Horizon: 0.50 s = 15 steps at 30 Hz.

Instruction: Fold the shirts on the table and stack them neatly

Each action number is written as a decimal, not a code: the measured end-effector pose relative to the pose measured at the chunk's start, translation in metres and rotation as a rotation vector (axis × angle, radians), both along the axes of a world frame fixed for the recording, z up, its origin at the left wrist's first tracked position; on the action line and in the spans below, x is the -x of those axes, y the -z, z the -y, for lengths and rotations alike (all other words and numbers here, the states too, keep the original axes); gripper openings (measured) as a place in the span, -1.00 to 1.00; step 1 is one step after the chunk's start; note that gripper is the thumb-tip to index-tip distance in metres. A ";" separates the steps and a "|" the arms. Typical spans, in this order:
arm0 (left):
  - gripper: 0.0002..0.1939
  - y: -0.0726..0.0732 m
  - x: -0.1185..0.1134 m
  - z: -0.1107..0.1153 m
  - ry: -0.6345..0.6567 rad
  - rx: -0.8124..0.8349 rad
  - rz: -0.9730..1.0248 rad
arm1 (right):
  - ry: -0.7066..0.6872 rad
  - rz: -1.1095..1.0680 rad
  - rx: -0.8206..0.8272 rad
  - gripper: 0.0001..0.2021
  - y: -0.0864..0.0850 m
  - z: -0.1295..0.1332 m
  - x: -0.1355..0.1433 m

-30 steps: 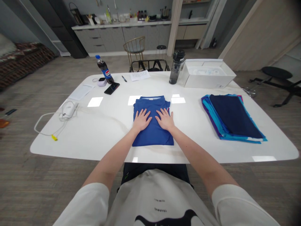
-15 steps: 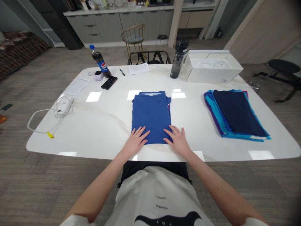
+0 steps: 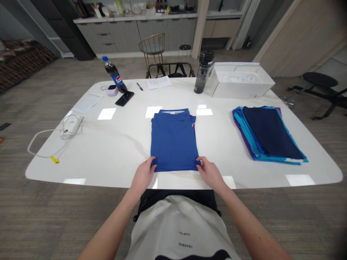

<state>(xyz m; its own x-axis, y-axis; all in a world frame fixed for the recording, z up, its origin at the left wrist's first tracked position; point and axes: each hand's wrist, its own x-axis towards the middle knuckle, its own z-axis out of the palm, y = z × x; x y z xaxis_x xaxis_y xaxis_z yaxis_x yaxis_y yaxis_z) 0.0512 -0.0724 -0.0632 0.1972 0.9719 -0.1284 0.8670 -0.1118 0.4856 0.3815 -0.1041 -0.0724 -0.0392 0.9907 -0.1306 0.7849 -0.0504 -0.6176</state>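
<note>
A blue T-shirt point(image 3: 174, 142), folded into a rectangle, lies flat on the white table with its collar at the far end. At its near left corner my left hand point(image 3: 144, 174) pinches the edge between thumb and fingers. My right hand point(image 3: 210, 173) grips the near right corner the same way. The cloth between the hands rests on the table, smooth and flat. A bit of sleeve with a red and white stripe shows at the shirt's right side. The undersides of both corners are hidden.
To the right lies a stack of folded clothes point(image 3: 273, 133), dark navy on top. Behind it stand an open white box point(image 3: 241, 88) and a dark water bottle point(image 3: 202, 74). A cola bottle point(image 3: 115, 75), a phone point(image 3: 124, 98) and a white charger with cable point(image 3: 72, 126) are at left.
My hands have slid outward from lying flat on the shirt to its two near corners, and the fingers have closed on the edges. The view has shifted slightly.
</note>
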 end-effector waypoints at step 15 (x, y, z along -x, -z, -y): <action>-0.35 -0.017 -0.029 -0.163 -0.089 -0.216 -0.118 | 0.180 0.224 -0.117 -0.44 -0.023 -0.156 -0.004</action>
<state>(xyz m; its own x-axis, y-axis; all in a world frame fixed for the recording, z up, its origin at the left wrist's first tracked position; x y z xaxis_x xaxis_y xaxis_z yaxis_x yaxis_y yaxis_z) 0.0804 0.0909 -0.0459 0.1061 0.9921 0.0670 0.9272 -0.1231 0.3537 0.3857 0.0523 -0.0495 0.1549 0.9879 -0.0009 0.8871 -0.1395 -0.4400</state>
